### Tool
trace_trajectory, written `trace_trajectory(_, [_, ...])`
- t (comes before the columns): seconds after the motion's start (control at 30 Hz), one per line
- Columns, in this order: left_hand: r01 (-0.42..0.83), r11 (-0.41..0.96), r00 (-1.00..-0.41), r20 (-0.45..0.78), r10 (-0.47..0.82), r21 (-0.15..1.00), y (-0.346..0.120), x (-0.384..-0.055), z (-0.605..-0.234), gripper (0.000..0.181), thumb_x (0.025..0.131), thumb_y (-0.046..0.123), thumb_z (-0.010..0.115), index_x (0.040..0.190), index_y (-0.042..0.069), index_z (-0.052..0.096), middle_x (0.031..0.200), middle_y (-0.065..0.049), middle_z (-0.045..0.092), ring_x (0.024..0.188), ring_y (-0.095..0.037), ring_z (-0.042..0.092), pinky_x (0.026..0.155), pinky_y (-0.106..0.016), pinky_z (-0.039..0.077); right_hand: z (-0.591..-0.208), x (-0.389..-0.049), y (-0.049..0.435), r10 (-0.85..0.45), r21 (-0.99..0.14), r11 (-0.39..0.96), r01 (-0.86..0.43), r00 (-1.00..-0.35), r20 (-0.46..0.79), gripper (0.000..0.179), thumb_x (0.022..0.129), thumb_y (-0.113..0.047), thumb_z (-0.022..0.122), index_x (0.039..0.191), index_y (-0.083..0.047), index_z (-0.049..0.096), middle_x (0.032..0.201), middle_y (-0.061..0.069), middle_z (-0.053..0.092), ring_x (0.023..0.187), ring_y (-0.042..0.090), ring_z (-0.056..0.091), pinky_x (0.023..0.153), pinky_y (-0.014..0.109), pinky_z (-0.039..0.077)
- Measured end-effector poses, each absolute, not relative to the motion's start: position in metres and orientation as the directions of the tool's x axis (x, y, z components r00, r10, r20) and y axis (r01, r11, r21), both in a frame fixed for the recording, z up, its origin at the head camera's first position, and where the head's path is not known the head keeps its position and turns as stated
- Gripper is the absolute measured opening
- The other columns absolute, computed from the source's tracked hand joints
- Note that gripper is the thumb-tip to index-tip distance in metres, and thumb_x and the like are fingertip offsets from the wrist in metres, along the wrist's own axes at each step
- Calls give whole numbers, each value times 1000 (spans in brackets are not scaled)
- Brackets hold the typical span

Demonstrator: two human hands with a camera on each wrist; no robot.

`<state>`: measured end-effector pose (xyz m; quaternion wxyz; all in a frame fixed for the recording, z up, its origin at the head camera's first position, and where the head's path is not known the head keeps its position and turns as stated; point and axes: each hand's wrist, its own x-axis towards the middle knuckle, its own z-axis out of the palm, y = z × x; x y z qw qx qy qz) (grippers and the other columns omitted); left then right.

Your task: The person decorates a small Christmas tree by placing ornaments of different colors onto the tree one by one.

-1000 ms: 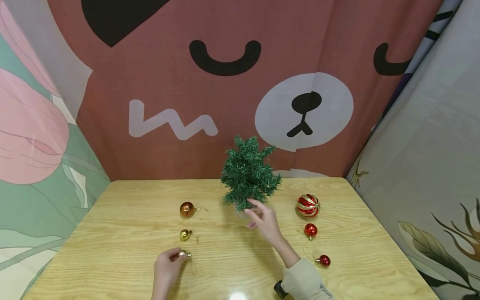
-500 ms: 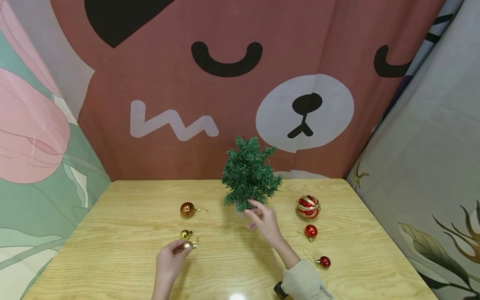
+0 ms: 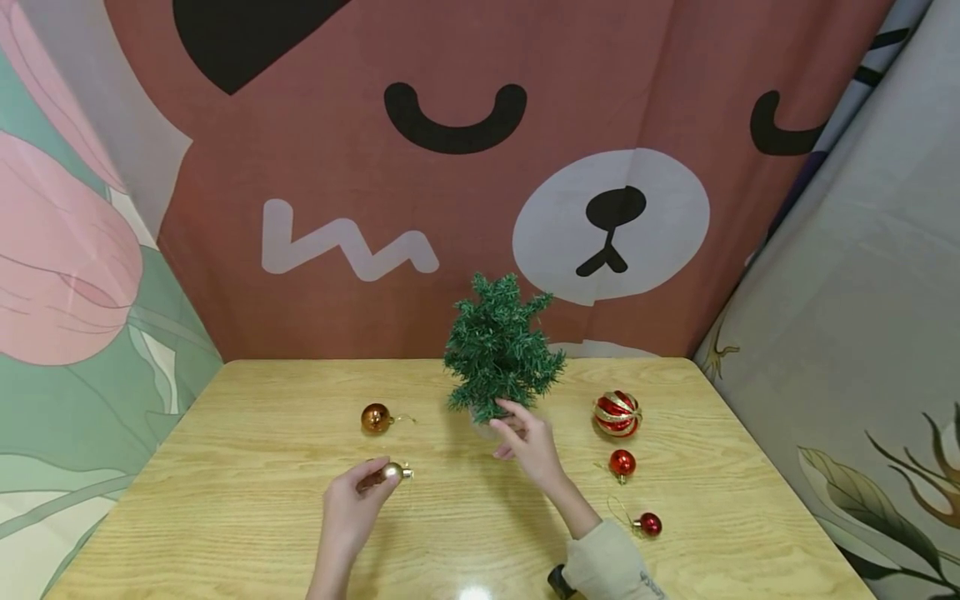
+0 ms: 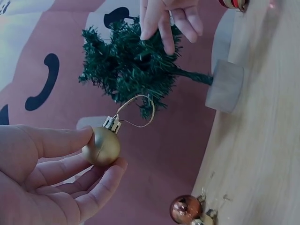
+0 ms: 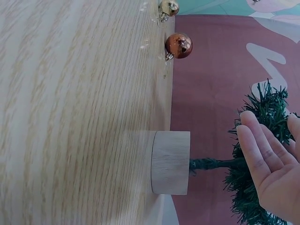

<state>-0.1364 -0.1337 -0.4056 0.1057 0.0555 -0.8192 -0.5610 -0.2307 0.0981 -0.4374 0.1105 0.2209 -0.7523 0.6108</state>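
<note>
My left hand (image 3: 351, 510) pinches a matte gold Christmas bauble (image 4: 102, 146) between thumb and fingers, above the table. A thin gold loop (image 4: 152, 112) hangs from its cap. The small green artificial Christmas tree (image 3: 498, 342) stands at the back middle on a round pale wooden base (image 5: 171, 162). Beside its lower front branches is my right hand (image 3: 534, 447), its fingers extended and loosely spread; whether they touch the needles I cannot tell. A shiny gold bauble (image 5: 169, 7) appears in the right wrist view, but my left hand hides it in the head view.
A copper bauble (image 3: 376, 418) lies left of the tree. To the right lie a red-and-gold striped bauble (image 3: 617, 414), a bright red one (image 3: 622, 462) and a dark red one (image 3: 649, 524). A printed curtain (image 3: 337, 317) hangs behind the wooden table (image 3: 225, 500).
My left hand has lifted the matte gold bauble and carried it forward and to the right, passing over the shiny gold one. The right hand stays by the tree.
</note>
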Motion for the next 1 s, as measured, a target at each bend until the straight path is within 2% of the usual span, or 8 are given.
trace_trajectory(0.33, [71,303,-970,136,-200,950,-122,-140,-395,31,79,3,66,106,-11,59,95,-18,62,86,-26,60,72,-22,49,-410,-214,94,-216,-885,172,-432,-893,394,37,88,2,52,121,16,43,88,27,62,54,40,58,51,40,51])
trace_trajectory(0.5, [80,290,-972,140,-191,954,-118,-142,-391,33,78,4,67,106,-11,59,94,-17,62,84,-25,60,71,-22,49,-416,-217,95,-215,-880,147,-453,-883,418,36,88,1,52,120,16,44,87,28,61,52,39,58,49,39,51])
trace_trajectory(0.77, [89,289,-973,146,-181,953,-113,-145,-389,35,78,7,67,107,-10,58,95,-17,62,84,-25,59,71,-22,49,-436,-229,97,-186,-891,159,-425,-899,395,38,89,-8,55,123,7,47,88,21,64,51,27,61,48,31,51])
trace_trajectory(1.0, [102,262,-974,149,-169,960,-109,-152,-388,31,78,5,67,105,-10,59,92,-17,62,81,-24,60,69,-22,50,-429,-225,96,-199,-900,140,-412,-902,382,39,89,-7,54,123,10,46,90,23,63,53,34,60,50,35,52])
